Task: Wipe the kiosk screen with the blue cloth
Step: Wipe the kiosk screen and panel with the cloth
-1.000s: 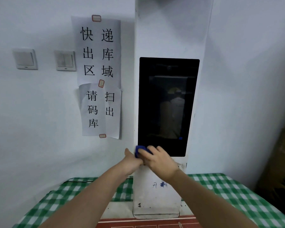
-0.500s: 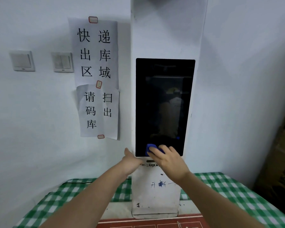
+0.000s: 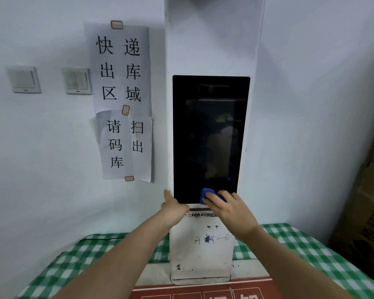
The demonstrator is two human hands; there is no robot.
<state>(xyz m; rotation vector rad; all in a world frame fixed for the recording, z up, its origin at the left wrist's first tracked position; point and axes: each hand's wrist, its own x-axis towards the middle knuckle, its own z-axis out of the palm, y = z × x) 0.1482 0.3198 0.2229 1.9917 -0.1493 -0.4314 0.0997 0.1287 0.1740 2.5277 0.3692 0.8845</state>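
Right hand, fingers closed on blue cloth, has slid rightward from screen's bottom-left corner to bottom centre; left hand open, bracing kiosk edge; wipe barely begun, upper screen untouched.

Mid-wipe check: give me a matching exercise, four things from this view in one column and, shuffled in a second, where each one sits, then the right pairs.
Things:
1. crumpled blue cloth
2. left hand
3. white paper signs with black characters
4. green-and-white checked tablecloth

Places:
A. taped to the wall left of the white kiosk column
B. on the table around the kiosk's base
C. under the right hand, against the bottom edge of the black kiosk screen
D. at the screen's lower left corner, bracing the kiosk

Pairs: 1-C, 2-D, 3-A, 4-B
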